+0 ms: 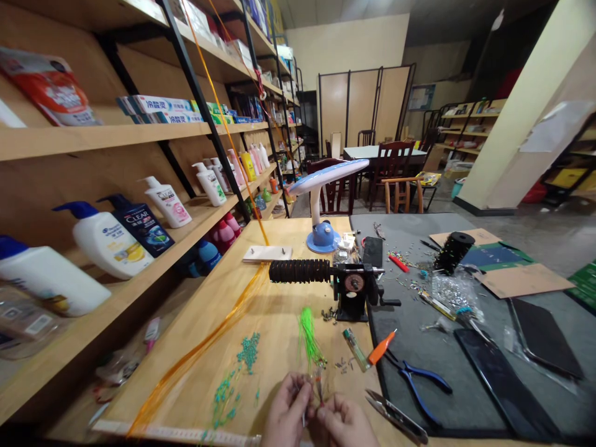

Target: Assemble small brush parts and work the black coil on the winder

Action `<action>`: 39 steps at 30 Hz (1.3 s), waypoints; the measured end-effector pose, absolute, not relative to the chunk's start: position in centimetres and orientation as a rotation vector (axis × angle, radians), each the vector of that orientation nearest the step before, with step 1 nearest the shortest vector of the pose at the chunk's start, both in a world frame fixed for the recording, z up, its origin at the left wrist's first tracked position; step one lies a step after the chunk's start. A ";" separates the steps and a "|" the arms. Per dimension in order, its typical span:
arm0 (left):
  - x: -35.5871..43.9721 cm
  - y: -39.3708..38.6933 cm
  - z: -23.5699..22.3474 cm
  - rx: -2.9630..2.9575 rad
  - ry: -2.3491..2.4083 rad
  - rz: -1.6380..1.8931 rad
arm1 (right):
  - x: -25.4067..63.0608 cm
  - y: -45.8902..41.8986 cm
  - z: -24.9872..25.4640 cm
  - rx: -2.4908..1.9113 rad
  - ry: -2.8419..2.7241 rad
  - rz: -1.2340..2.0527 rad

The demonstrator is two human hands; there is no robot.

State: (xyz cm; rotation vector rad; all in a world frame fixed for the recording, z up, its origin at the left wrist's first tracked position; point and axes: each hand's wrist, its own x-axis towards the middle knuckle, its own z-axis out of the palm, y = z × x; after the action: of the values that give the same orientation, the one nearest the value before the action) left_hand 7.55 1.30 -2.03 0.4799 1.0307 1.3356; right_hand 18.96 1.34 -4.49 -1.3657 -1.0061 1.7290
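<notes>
My left hand (287,411) and my right hand (345,423) are close together at the front edge of the wooden table. Both are closed in a pinch, fingertips nearly meeting. What they hold is thin and small, with a reddish spot by my right fingertips; I cannot make out its kind. Just beyond lie a bundle of bright green strands (307,332) and scattered tiny metal pieces (344,366). To the right are a clear green lighter (356,349), an orange-handled tool (382,347), thread snips (395,415) and blue-handled pliers (421,379).
A hand-cranked winder (352,288) with a black ridged spool (300,271) stands ahead, a blue-white lamp (322,238) behind it. Orange line (223,323) and teal beads (248,352) lie left. A grey mat (410,326) carries phones and small parts. Shelves of bottles line the left.
</notes>
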 end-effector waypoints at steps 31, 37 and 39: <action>5.6 0.8 -1.2 0.464 1.224 1.402 | 23.8 0.5 -3.3 -1.324 -0.943 1.458; 5.7 0.3 -1.5 0.567 1.239 1.303 | 22.7 0.0 -3.2 -1.246 -1.030 1.516; 5.6 0.1 -1.7 0.619 1.252 1.265 | 22.5 -0.1 -2.9 -1.320 -1.110 1.422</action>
State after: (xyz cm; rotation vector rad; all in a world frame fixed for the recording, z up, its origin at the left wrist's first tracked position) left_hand 5.61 0.15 -1.68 0.6195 1.2515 1.2646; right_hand 22.54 -0.12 -2.87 -1.3199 -1.1096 1.4225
